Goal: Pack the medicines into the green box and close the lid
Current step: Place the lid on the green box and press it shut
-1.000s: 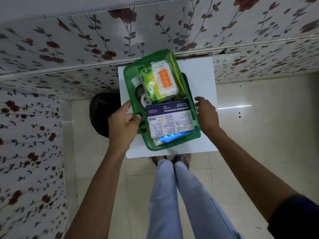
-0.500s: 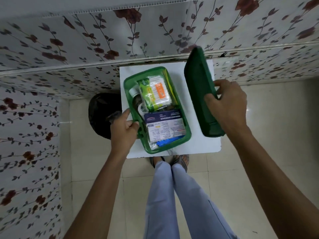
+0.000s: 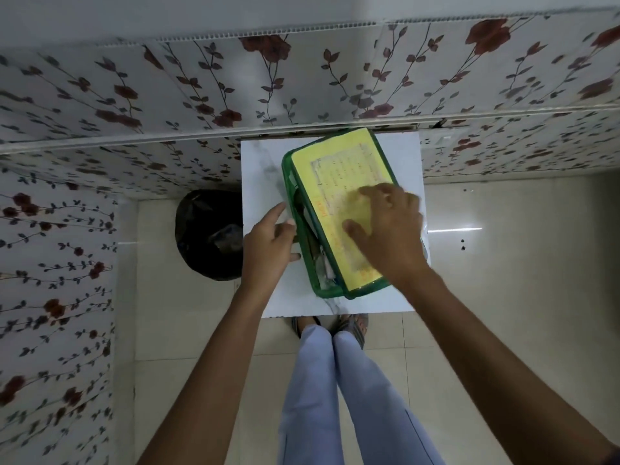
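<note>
The green box [image 3: 303, 250] lies on a small white table [image 3: 265, 169]. Its lid [image 3: 339, 176], green-rimmed with a yellow printed label, sits on top, shifted slightly right so a gap stays along the box's left edge. A few packets show through that gap [image 3: 322, 263]; the other medicines are hidden. My right hand [image 3: 385, 229] lies flat on the lid with fingers spread. My left hand [image 3: 270, 246] rests against the box's left rim, fingers loosely apart.
A black bin [image 3: 208, 234] stands on the floor just left of the table. A flower-patterned wall runs behind the table and along the left. My legs and sandalled feet [image 3: 335, 330] are at the table's near edge. Tiled floor extends to the right.
My right hand has swung the lid from standing on edge at the right down onto the box. The medicines are now covered. My left hand stayed at the left rim.
</note>
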